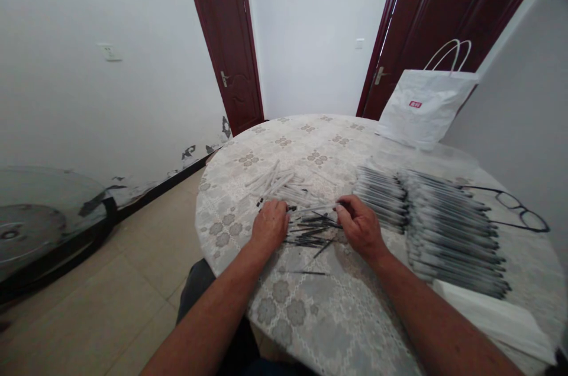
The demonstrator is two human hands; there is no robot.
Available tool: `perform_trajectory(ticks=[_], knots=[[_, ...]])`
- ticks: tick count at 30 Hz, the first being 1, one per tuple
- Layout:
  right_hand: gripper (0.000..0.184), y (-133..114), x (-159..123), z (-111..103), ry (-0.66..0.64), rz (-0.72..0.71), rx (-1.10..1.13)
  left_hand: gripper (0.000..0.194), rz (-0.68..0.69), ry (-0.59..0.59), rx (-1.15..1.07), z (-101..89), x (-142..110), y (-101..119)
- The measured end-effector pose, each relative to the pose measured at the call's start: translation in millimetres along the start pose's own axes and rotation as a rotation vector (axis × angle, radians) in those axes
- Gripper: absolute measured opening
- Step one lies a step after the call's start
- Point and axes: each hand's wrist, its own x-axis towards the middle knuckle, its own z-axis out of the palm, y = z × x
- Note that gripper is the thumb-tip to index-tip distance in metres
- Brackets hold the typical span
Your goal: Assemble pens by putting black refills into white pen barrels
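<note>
My left hand (269, 225) and my right hand (361, 227) rest knuckles-up on a round table (328, 311) with a floral lace cloth. Between them they hold a white pen barrel (314, 208), one closed hand at each end. Under the hands lies a loose heap of thin black pen refills (310, 231). A pile of empty white pen barrels (277, 185) lies just beyond my left hand. To the right of my right hand, assembled pens (448, 228) lie in neat rows.
A pair of black glasses (517, 210) lies at the table's right edge. A white paper bag (423, 106) stands at the back. A white flat packet (492, 314) lies near the front right. A round glass tabletop (39, 216) leans on the floor at left. Two dark red doors stand behind.
</note>
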Motion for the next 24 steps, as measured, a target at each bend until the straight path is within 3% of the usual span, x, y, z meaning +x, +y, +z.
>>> perform_trajectory(ticks=[4, 12, 16, 24], knots=[[0.018, 2, -1, 0, 0.02, 0.033, 0.064, 0.01, -0.028, 0.067, -0.23, -5.4, 2, -2], [0.018, 0, -4, 4, 0.065, 0.132, 0.323, 0.025, -0.229, 0.045, -1.002, -20.1, 8, -9], [0.016, -2, -5, 6, 0.068, 0.141, 0.356, 0.03, -0.31, 0.009, -1.156, -25.6, 8, -7], [0.016, -9, -5, 7, 0.077, 0.175, 0.418, 0.03, -0.336, -0.048, -1.314, -27.8, 9, -7]])
